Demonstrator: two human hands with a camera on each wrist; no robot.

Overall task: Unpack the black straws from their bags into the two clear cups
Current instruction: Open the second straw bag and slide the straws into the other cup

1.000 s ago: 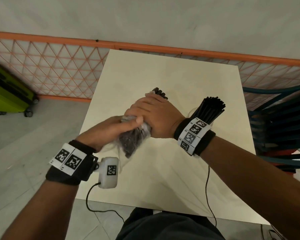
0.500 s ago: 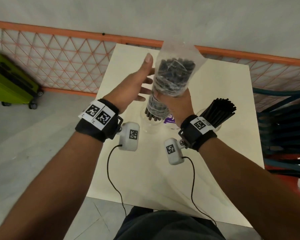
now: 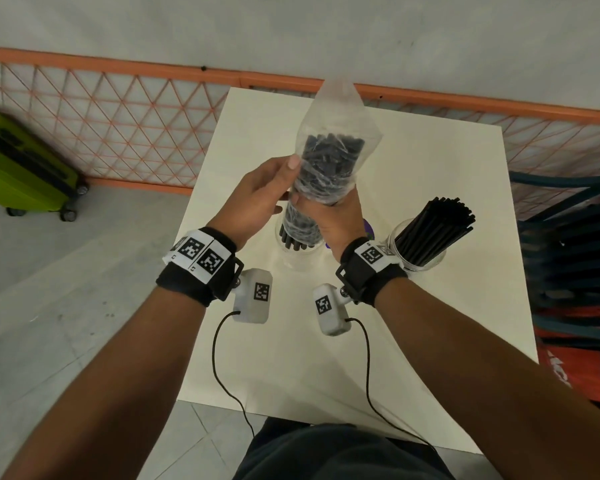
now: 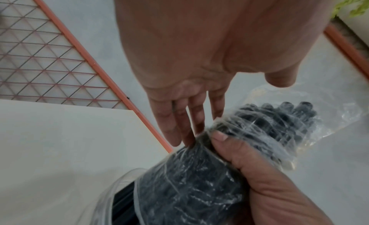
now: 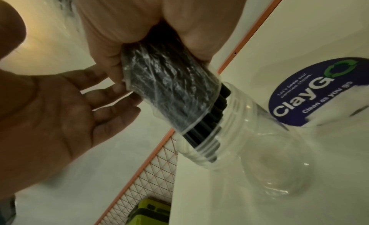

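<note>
A clear plastic bag of black straws (image 3: 329, 168) stands upright, open end down, over an empty clear cup (image 3: 297, 258). My right hand (image 3: 329, 216) grips the bag round its middle. In the right wrist view several straw ends (image 5: 205, 133) poke out of the bag (image 5: 169, 89) into the mouth of the cup (image 5: 259, 149). My left hand (image 3: 264, 192) lies against the bag's left side with straight fingers (image 4: 179, 126) and its thumb on the plastic. A second clear cup (image 3: 418, 258) to the right is packed with black straws (image 3: 437, 226).
The white table (image 3: 395, 341) carries a purple sticker (image 5: 319, 92) beside the cups. An orange mesh fence (image 3: 118, 126) runs behind the table. A green suitcase (image 3: 18, 168) stands on the floor at the left, and dark chairs (image 3: 568, 254) crowd the table's right edge.
The bag went from lying low between both hands to standing upright over the empty cup. My left hand let go of its end and now touches its side.
</note>
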